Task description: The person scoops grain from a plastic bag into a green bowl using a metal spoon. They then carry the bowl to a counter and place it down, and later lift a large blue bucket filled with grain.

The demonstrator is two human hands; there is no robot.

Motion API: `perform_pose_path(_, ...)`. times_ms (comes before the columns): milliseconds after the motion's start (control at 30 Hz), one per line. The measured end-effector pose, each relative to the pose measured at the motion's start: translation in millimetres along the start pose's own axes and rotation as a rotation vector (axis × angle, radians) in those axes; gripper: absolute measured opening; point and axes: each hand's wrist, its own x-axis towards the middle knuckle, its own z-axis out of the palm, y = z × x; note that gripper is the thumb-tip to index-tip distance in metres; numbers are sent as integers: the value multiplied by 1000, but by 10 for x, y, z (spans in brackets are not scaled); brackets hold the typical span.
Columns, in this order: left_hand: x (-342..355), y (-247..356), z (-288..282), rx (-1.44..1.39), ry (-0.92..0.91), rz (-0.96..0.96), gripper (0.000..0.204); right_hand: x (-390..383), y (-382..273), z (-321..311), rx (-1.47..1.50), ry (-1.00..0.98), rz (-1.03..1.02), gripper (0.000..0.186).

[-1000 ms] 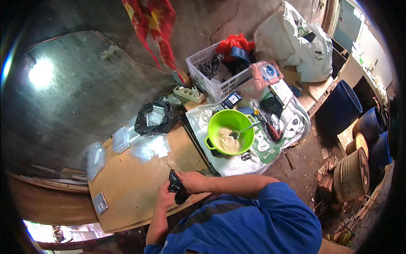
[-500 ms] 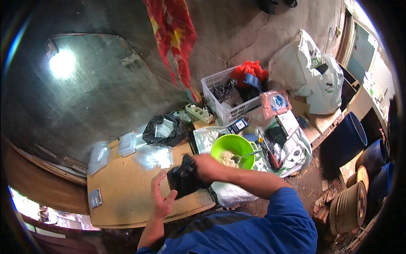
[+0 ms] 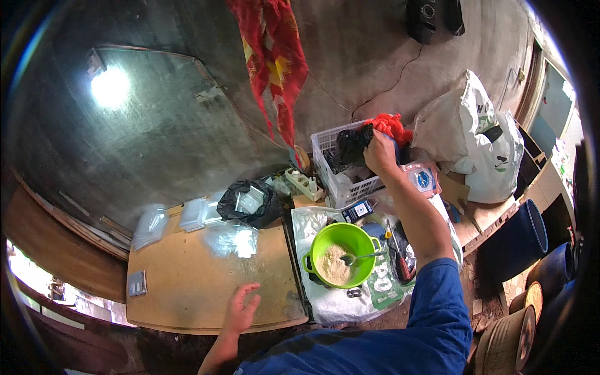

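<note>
My right hand point(image 3: 380, 152) reaches out over the white plastic crate point(image 3: 340, 187) at the back, closed on a black plastic bag point(image 3: 354, 145). Red plastic point(image 3: 392, 127) lies in the crate just beyond that hand. Low over the front of the wooden table, my left hand point(image 3: 241, 309) is empty, its fingers apart. To its right, a lime-green basin point(image 3: 310, 238) rests on a white sack point(image 3: 306, 219). Inside the basin is a pale, crumbly powder point(image 3: 332, 262) with a metal spoon point(image 3: 362, 255) stuck in it.
Clear plastic pouches point(image 3: 231, 239) and an open black bag point(image 3: 265, 215) of them lie along the back of the table point(image 3: 187, 281). A power strip point(image 3: 304, 184) sits beside the crate. A screwdriver point(image 3: 402, 265) lies right of the basin. Blue barrels point(image 3: 512, 244) stand at far right.
My right hand has carried the black bag from over the table, up and right, to the crate. My left hand has parted from the bag and dropped slightly. The view has shifted.
</note>
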Motion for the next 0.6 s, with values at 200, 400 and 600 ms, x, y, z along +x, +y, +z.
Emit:
perform_pose_path(200, -33, 120, 195, 69, -94, -60, 29, 88, 441, 330, -27, -78, -4, 37)
perform_pose_path(400, -42, -35, 471, 25, -188, -199, 31, -200, 632, 619, -13, -188, -7, 35)
perform_pose_path(600, 10, -364, 899, -198, -295, -380, 41, -593, 665, 694, -43, -467, 237, 36)
